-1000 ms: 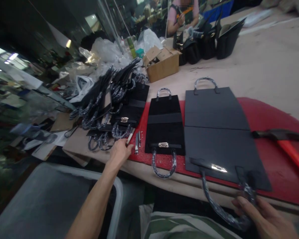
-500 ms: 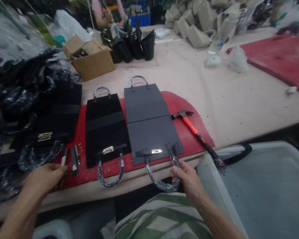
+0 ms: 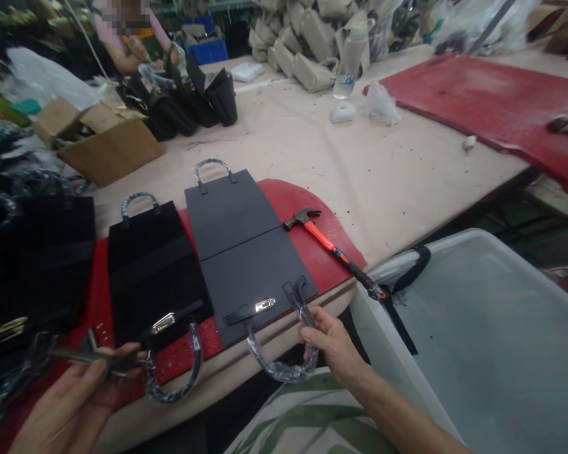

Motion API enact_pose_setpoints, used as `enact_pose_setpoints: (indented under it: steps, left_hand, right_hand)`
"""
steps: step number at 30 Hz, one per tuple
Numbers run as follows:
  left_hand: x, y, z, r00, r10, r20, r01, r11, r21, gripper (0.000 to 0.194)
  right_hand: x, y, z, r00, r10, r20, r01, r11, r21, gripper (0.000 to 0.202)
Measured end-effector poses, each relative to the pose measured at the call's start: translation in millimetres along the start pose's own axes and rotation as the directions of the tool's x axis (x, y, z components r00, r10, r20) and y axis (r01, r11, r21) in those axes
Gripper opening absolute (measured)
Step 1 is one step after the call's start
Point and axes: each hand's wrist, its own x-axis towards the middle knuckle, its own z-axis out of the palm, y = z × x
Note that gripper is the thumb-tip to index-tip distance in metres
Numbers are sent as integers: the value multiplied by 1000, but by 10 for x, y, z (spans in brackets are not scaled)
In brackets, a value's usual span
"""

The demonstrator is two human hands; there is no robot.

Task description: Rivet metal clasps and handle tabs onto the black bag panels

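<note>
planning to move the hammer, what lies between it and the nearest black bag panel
In the head view, the dark grey bag panel lies between the hammer and that black bag panel, red mat showing on both sides.

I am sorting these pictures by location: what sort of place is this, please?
Probably a bag-making workshop: a flat grey bag piece with plastic-wrapped handles, a hammer lying partly on a red mat, and several black bags on the table.

No readable text or labels.
</note>
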Motion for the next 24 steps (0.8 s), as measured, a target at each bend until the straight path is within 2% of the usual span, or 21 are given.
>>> enact_pose_setpoints:
  steps: [3,6,9,12,16,19,22,24]
  left_hand:
    - [-182,87,328,993,-36,108,59,975,-214,36]
    - [-309,141,674,974,36,224,28,961,-274,45]
    - [-379,163,996,938,144,315,-32,942,-335,45]
    - [-413,181,1288,879,275,389,-121,919,-376,40]
    - [-389,166,1593,801,375,467,-239,915,-324,32]
    - [-319,73,1700,784,402,473,-284,910,-303,30]
    - [-237,-54,1708,782,408,471,-275,904,-328,30]
    - [-196,-115,1693,783,412,466,-265,898,-351,29]
  right_hand:
    - [-5,-20,10,1000,-7,20,6,999,43,36]
    - [-3,-48,14,1000,-9,-28,10,999,35,41]
    - [7,-95,-17,994,-69,-80,52,979,-198,40]
    - [29,-179,-66,978,-185,-91,124,880,-459,37]
    - [62,-316,-105,945,-315,-83,202,766,-611,43]
    - [81,-367,-115,956,-275,-98,191,844,-500,42]
    - [99,-352,-119,982,-152,-113,124,966,-225,47]
    - [111,-328,-121,987,-92,-133,87,995,-43,47]
